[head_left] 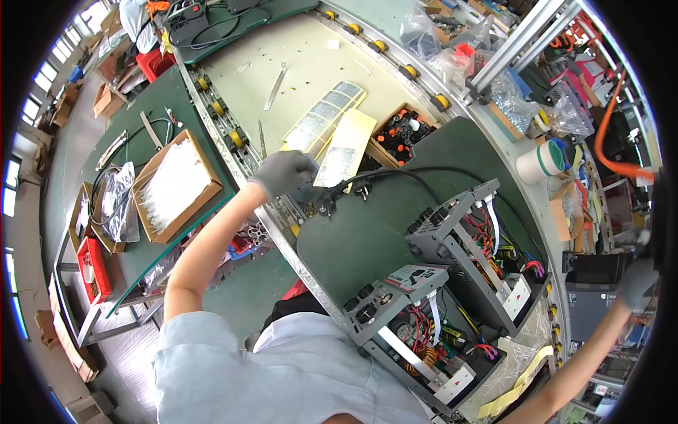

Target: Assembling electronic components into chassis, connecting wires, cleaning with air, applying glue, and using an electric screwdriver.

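Observation:
My left hand [286, 173], in a grey glove, is over the conveyor's near edge with its fingers curled in. Whatever they may hold is hidden. Beside it are yellow label sheets [347, 147], a black power plug [326, 205] and a small heap of brass-coloured screws [309, 210]. My right hand [638, 283], also gloved, is raised at the far right rim beside a dark upright object [644, 244]; its fingers are too unclear to read. Two open-sided grey machine housings, one nearer [417, 332] and one farther [480, 254], stand between my arms with wiring exposed.
A cardboard box of black and orange parts [402, 134] sits beyond the green board [353, 244]. On the left bench is a box of white strips [176, 187] next to a red bin [93, 268]. An orange hose [604, 145] hangs at right, near a white roll [540, 162].

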`<action>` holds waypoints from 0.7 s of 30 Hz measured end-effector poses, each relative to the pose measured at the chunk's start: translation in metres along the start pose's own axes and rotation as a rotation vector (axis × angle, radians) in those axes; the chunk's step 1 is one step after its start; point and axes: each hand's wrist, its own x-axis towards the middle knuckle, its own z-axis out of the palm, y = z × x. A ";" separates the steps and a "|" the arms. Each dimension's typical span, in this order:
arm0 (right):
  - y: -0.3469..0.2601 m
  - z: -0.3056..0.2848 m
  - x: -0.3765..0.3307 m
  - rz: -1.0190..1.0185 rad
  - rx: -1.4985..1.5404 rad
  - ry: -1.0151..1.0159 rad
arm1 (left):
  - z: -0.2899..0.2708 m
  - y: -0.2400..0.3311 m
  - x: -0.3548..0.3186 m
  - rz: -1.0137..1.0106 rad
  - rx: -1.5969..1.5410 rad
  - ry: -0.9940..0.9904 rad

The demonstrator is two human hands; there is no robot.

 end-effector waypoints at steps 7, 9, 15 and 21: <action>-0.133 0.005 -0.221 0.537 0.758 -0.167 | 0.024 0.003 0.022 -0.148 0.525 -0.435; -0.139 -0.006 -0.245 0.715 1.008 -0.233 | 0.054 -0.009 0.012 -0.099 0.551 -0.338; -0.170 0.010 -0.256 0.492 0.780 -0.203 | 0.065 -0.029 0.002 -0.055 0.344 -0.217; -0.192 0.016 -0.257 0.499 0.753 -0.106 | 0.061 -0.015 0.008 -0.046 0.439 -0.323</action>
